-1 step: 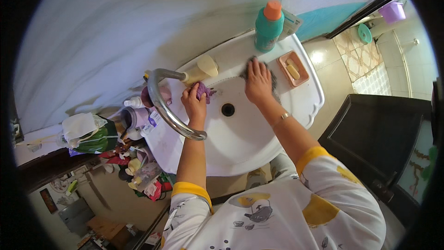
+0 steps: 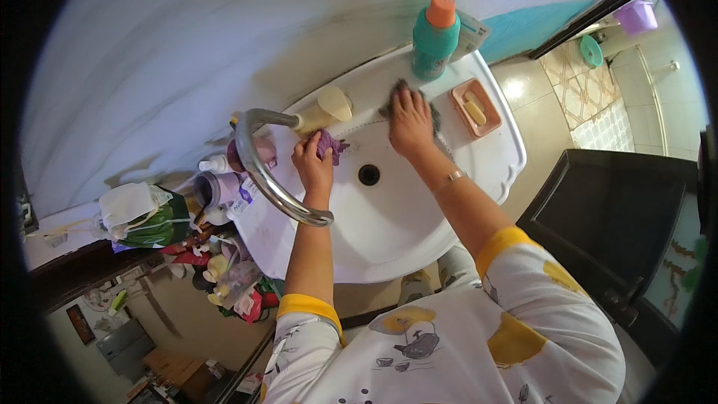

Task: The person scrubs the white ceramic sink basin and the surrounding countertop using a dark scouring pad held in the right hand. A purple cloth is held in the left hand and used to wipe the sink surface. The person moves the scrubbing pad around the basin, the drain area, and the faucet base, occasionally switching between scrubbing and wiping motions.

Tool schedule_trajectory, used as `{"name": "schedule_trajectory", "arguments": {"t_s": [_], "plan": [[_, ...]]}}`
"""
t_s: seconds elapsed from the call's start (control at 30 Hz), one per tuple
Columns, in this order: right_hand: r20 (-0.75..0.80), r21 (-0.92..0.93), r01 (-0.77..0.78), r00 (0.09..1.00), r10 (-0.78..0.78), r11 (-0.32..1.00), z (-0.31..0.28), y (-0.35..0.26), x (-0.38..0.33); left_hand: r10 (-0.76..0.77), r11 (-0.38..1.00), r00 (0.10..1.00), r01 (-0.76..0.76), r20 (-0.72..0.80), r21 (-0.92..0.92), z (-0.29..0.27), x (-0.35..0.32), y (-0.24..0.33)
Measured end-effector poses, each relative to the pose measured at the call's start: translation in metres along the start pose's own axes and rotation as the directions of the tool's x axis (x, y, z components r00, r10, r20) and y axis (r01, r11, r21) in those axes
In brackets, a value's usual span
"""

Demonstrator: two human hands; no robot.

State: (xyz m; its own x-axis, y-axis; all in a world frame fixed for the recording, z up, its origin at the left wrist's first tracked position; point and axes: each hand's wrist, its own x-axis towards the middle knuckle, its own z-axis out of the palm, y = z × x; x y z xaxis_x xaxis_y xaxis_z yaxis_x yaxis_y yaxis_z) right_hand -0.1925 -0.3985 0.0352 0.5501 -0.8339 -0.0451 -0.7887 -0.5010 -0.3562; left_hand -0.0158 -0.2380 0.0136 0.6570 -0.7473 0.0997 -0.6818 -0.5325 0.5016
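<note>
My left hand [image 2: 314,158] is closed around a small purple cloth [image 2: 327,145], bunched in my fingers against the back rim of the white sink [image 2: 389,232], just beside the curved chrome tap [image 2: 262,172] and a cream-coloured bottle [image 2: 323,111] lying on its side. My right hand [image 2: 410,121] lies flat, fingers together, pressing down a dark scrubbing pad [image 2: 393,101] on the sink's rear ledge, above the drain hole [image 2: 369,174]. Just behind that hand stands a teal bottle [image 2: 434,41] with an orange cap, and leaning against it is a pale box-shaped pack with printed sides. To the right of my hand sits an orange soap dish [image 2: 475,108] holding a yellowish bar. On the left of the sink, purple-and-white containers [image 2: 224,183] crowd together, with a green-and-white bag [image 2: 146,217] further left.
</note>
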Motion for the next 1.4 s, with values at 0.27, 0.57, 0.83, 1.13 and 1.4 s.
{"name": "schedule_trajectory", "arguments": {"t_s": [0.27,0.57,0.83,1.13,1.4], "plan": [[0.055,0.041,0.069,0.996,-0.072,0.997,-0.001,0.020,-0.015,-0.012,1.000,1.000,0.012,-0.004,-0.004,0.002,0.000,-0.002],[0.095,-0.049,0.102,0.991,-0.097,0.994,0.006,-0.016,0.032,-0.004,1.000,1.000,0.004,0.000,-0.026,0.006,0.004,0.005],[0.033,-0.076,-0.011,0.999,0.013,0.997,-0.004,0.033,-0.033,-0.012,0.999,0.999,0.009,-0.050,-0.054,0.004,-0.002,-0.006],[0.009,0.004,0.103,0.995,-0.104,0.995,0.009,0.001,0.016,-0.035,0.997,0.999,0.034,-0.013,-0.067,-0.002,0.002,0.006],[0.020,-0.021,-0.006,1.000,0.007,1.000,-0.010,0.009,-0.003,-0.032,0.998,0.999,0.031,-0.008,-0.060,-0.003,0.000,0.004]]}}
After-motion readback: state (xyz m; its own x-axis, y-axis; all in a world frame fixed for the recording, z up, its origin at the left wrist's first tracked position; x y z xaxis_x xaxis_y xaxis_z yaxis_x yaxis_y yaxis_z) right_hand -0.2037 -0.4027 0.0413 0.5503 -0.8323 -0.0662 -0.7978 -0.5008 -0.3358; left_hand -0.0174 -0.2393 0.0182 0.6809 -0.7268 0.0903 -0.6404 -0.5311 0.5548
